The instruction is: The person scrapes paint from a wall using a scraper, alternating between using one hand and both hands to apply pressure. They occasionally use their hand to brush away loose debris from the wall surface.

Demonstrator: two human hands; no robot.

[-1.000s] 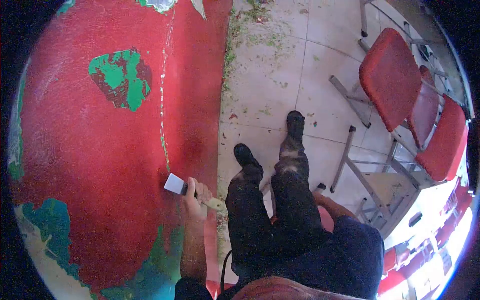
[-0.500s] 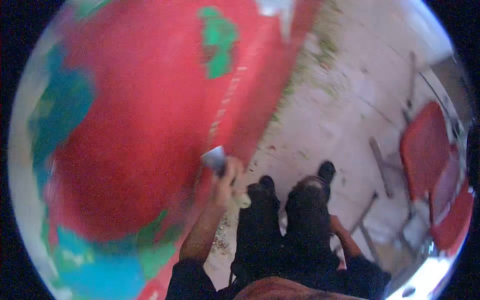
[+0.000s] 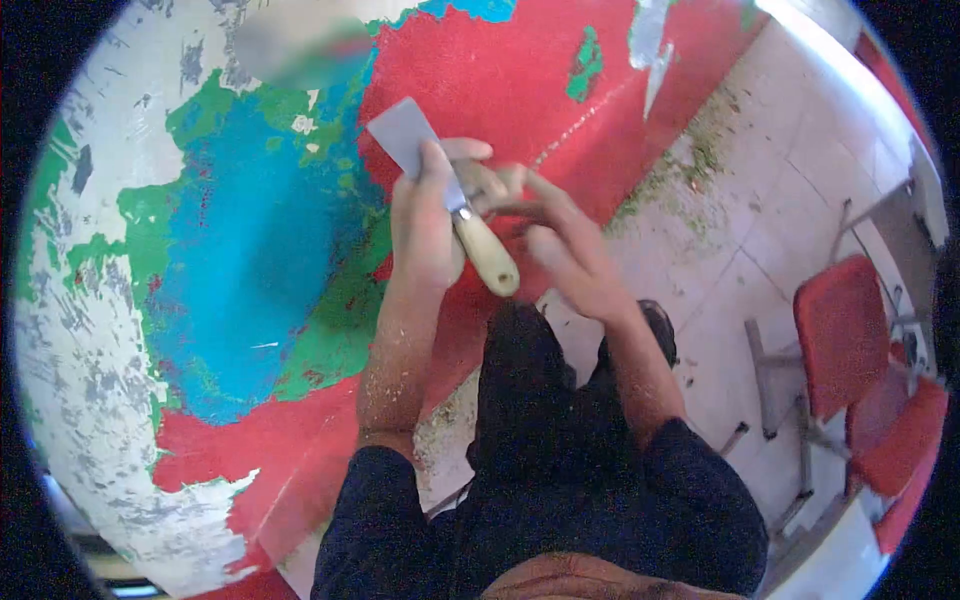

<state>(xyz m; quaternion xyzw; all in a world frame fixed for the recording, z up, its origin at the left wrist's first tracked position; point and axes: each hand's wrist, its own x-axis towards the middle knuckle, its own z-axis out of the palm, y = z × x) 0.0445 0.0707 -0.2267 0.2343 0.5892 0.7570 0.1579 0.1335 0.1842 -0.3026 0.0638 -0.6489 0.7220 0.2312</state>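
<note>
My left hand [image 3: 425, 225] holds a paint scraper [image 3: 488, 255] in front of the wall, thumb along its flat metal blade. The blade tilts up to the left, and the pale handle with a hole at its end points down to the right. Close beside it is my right hand [image 3: 575, 255], its fingers apart and reaching toward the fingers of my left hand. Slight blur hides whether they touch. Behind both hands, the wall [image 3: 460, 75] shows red paint, with blue and green patches and scraped whitish areas on the left.
Paint flakes [image 3: 690, 185] lie on the tiled floor [image 3: 770, 190] along the wall's base. At the right stand red chairs [image 3: 845, 335] with metal legs. My dark-trousered legs [image 3: 520, 400] are below my hands.
My left hand has risen with the scraper, away from the lower red area. My right hand has come up from beside my leg to meet it. The view has swung left.
</note>
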